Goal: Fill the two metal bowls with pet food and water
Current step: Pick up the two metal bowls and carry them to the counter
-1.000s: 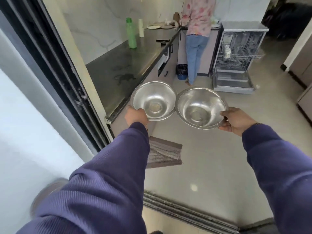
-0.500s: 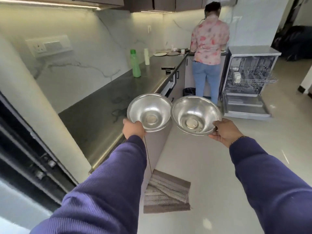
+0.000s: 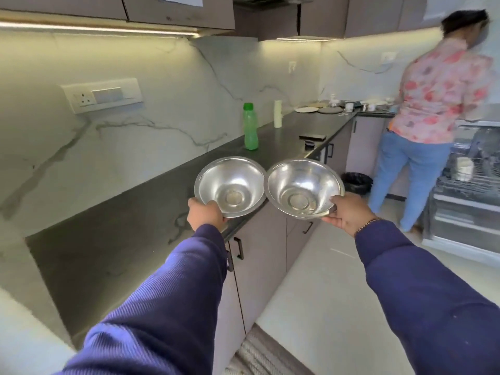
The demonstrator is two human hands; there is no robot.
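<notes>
Change: a second ago the person stands at a dark sliding-door frame with the kitchen ahead; now the frame is gone from view and the black countertop [image 3: 113, 239] runs along the left, just below the left arm.
Bowls: the left metal bowl [image 3: 230, 185] and the right metal bowl [image 3: 303, 186] are carried side by side as before, rims touching, both empty and dry-looking.
Left hand [image 3: 205, 213]: grips the near rim of its bowl, thumb over the edge, fingers hidden underneath.
Right hand [image 3: 349, 212]: holds the near rim of its bowl, thumb on the rim, fingers curled below.
Position: the left bowl hangs over the counter's front edge, the right one over the floor.
Surroundings: a green bottle [image 3: 250, 127] stands farther along; another person [image 3: 433, 104] works at the far end beside an open dishwasher [image 3: 470, 185].
Meaning: filling has not begun; no pet food or tap shows, so a source still has to be reached.
</notes>
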